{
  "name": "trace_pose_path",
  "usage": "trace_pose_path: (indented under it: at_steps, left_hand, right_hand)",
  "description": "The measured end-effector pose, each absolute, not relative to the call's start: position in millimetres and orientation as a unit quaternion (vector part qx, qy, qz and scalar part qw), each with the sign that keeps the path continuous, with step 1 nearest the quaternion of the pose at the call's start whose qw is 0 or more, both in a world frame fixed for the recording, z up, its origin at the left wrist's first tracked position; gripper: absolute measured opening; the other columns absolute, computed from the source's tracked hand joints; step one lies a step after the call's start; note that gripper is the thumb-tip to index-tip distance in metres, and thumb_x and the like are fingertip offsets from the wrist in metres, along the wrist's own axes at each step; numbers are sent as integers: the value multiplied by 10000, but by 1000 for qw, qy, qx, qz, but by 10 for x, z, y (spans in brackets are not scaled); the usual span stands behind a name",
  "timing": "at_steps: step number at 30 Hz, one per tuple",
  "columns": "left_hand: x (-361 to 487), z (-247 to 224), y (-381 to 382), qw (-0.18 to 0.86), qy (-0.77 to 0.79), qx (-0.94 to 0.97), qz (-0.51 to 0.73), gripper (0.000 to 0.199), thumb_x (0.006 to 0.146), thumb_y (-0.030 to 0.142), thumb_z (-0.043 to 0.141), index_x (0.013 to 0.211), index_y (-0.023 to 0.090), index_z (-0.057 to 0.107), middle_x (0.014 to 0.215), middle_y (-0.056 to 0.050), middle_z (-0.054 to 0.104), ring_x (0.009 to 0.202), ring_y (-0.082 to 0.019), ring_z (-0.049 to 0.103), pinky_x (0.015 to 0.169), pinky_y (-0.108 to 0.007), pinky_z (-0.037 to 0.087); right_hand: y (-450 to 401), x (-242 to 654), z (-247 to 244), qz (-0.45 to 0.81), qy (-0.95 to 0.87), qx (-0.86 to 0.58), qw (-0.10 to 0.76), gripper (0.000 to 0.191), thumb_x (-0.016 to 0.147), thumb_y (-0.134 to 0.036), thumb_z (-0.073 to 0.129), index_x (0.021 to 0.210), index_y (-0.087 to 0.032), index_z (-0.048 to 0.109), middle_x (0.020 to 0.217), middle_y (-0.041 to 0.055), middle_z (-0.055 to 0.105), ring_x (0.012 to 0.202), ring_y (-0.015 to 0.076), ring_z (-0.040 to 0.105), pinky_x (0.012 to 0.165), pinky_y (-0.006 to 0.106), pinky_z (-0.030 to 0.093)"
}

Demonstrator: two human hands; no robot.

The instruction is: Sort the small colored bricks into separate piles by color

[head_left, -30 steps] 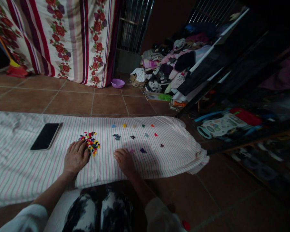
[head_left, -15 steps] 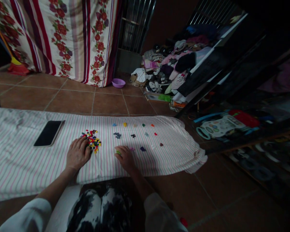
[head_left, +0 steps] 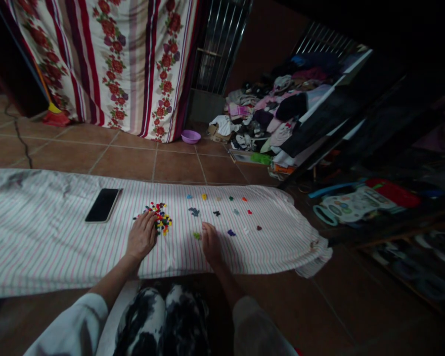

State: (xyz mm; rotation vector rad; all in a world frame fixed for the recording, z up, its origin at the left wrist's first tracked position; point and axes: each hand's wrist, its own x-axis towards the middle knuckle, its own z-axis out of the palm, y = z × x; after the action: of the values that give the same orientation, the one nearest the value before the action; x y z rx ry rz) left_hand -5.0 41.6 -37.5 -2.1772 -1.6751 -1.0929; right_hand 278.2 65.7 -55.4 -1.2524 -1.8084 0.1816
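Note:
My left hand (head_left: pixel 142 235) lies palm down with its fingers stretched out over the near left edge of a mixed pile of tiny coloured pieces (head_left: pixel 165 218), red, yellow, black and white among them. My right hand (head_left: pixel 211 243) rests on the cloth with its fingers drawn together; whatever they may hold is hidden. Just left of it sits a small lime-green cluster (head_left: pixel 197 236). To its right are dark blue pieces (head_left: pixel 231 233). Behind it lie grey-blue pieces (head_left: pixel 194 211) and a black cluster (head_left: pixel 216 213). Too small to name more exactly, the pieces look like beads or little bricks.
A striped cloth (head_left: pixel 107 252) covers the low table. A dark-screened phone (head_left: pixel 103 205) lies left of the pile. More small colour groups, such as yellow (head_left: pixel 204 196) and red (head_left: pixel 249 212), sit farther right. A purple basin (head_left: pixel 191 137) stands on the tiled floor.
My right hand has shifted right, off the lime-green cluster, which now shows fully. My left hand stays at the pile. The whole view has turned slightly left.

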Motion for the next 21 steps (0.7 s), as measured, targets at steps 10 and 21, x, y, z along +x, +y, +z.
trace_pose_path:
  at_steps: [10,21]
  left_hand:
    - [-165,-394,185,124,-716,-567,-387,414,897,276,386,1233,102,553,1374,-243,527,1391,-376,374,1060,-621,335]
    - [-154,-300,109,95,-802,-547,-221,363,891,190,369,1144,65,597,1336,-249,543,1310,-360,459,1039,-511,377]
  right_hand:
    - [599,2470,-216,115,-776,-472,403,322,978,-269,361,1052,-188,664,1022,94,670,1003,191,629,925,359,519]
    - [730,1852,-359,160,-776,-530,302,271,855,-119,490,1037,-189,679,976,54,671,920,161,632,854,247,479]
